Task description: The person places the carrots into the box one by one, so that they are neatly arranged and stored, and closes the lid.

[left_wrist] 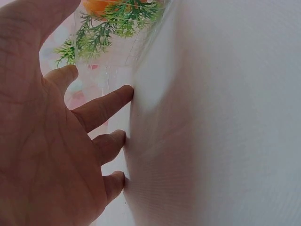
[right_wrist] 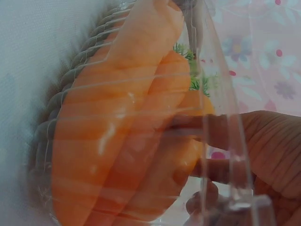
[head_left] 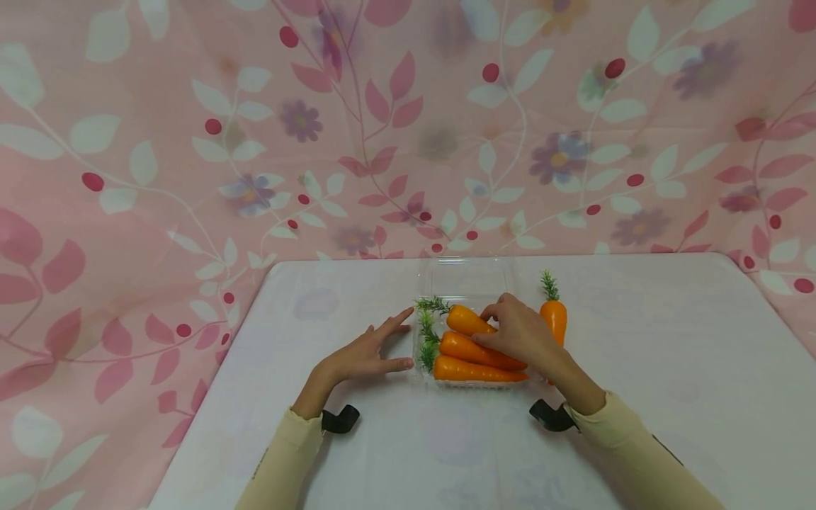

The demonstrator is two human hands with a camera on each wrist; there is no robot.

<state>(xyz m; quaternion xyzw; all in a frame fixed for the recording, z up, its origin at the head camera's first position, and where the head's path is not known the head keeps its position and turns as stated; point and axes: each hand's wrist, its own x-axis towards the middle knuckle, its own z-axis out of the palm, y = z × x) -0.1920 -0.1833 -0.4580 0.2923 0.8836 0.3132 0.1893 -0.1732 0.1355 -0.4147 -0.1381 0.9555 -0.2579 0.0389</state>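
A clear plastic clamshell box (head_left: 472, 385) holds three orange toy carrots, lying side by side with their green tops to the left. My right hand (head_left: 525, 334) reaches over the box's right side. Its thumb and fingers pinch the rear carrot (head_left: 467, 320); the right wrist view shows the fingers (right_wrist: 211, 132) through the clear wall. Beneath it lie the middle carrot (head_left: 474, 350) and the front carrot (head_left: 474, 369). My left hand (head_left: 360, 355) is spread by the box's left side, several fingertips resting on the white tabletop. Whether it touches the box, I cannot tell.
Another carrot (head_left: 554, 320) lies on the white table (head_left: 408, 453) to the right of the box, partly behind my right hand. The box's clear lid (head_left: 470, 276) stands open at the back. A pink floral cloth (head_left: 395, 142) hangs behind the table.
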